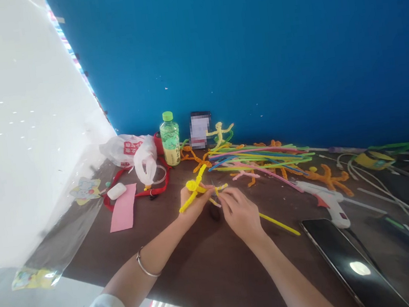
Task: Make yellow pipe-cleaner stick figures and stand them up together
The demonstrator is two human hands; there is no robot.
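My left hand [192,205] is closed around a yellow pipe-cleaner figure [194,186], whose coiled round head and arms stick out above the fingers. Facing it, my right hand [241,212] pinches the figure's lower end, where short yellow ends poke out between the fingertips. A straight yellow pipe cleaner [281,224] shows on the table beyond the right hand; its other end is hidden behind that hand. Something small and dark lies beneath the fingers, too hidden to name.
Behind my hands lie a heap of coloured pipe cleaners [264,155], orange figures [329,178] and a standing pale-yellow figure [220,133]. A bottle [171,140], plastic bag [126,150] and pink paper [123,209] are left; a glue gun [328,201] and phone [343,256] are right.
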